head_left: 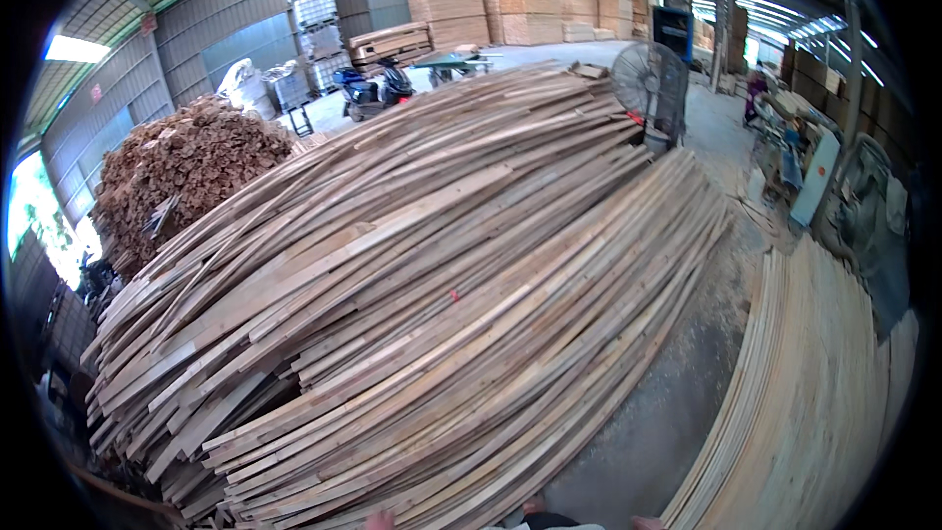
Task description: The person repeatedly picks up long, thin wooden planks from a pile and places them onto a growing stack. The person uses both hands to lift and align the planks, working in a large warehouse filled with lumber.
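Note:
Only a small part of my left hand (379, 521) shows at the lower edge, by the near side of a large pile of long wooden strips (432, 334). A sliver of my right hand (647, 523) appears farther right at the same edge, beside the near end of a stack of pale boards (795, 402). The fingers of both hands are mostly cut off, so their grip cannot be made out. The strips lie lengthwise in loose, overlapping layers, and a small red spot marks one near the middle.
A floor fan (643, 83) stands at the pile's far end. Behind the pile are a heap of brown wood scraps (182, 167), a parked scooter (368, 88) and tall board stacks (446, 0). A dusty floor strip (653, 412) separates the pile from the pale boards.

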`<state>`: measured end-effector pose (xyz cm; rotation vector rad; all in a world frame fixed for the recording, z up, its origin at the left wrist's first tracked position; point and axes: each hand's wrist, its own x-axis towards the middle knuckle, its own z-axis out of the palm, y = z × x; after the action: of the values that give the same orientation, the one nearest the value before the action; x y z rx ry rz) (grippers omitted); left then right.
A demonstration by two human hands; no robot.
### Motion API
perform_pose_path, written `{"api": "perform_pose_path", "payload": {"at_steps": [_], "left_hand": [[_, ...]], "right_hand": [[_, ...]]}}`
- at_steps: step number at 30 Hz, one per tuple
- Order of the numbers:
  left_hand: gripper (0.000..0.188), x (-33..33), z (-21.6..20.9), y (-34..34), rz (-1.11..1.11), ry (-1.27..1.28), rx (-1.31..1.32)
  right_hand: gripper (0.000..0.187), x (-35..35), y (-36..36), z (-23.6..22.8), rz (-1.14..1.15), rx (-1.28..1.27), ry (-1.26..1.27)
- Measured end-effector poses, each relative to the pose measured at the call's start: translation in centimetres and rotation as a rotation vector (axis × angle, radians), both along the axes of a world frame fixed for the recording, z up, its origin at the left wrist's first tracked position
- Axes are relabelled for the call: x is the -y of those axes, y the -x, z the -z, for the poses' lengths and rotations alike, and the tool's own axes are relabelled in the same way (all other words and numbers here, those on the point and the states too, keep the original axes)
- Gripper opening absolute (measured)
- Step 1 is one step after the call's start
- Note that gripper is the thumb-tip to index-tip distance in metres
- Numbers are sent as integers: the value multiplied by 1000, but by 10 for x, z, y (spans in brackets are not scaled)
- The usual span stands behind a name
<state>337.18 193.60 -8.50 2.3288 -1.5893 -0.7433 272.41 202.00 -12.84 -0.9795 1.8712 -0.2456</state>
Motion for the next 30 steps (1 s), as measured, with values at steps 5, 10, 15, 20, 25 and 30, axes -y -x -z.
{"api": "perform_pose_path", "payload": {"at_steps": [5, 10, 15, 20, 25, 30], "left_hand": [[45, 81, -59, 19, 23, 148, -191], [31, 65, 40, 87, 1007, 205, 96], [43, -36, 76, 218, 1156, -425, -228], [40, -81, 60, 251, 1145, -846, -116], [19, -74, 22, 256, 2162, -590, 129], [16, -102, 10, 259, 1841, -795, 532]], "right_hand": [[48, -250, -13, 114, -173, -178, -133], [27, -363, -115, 13, 810, 93, -389], [49, -520, -246, 71, 1163, 33, -381], [38, -571, -375, 89, 1673, 188, -332], [36, -627, -472, 175, 2370, 628, 207], [34, -641, -437, 215, 2689, 568, 4]]}}
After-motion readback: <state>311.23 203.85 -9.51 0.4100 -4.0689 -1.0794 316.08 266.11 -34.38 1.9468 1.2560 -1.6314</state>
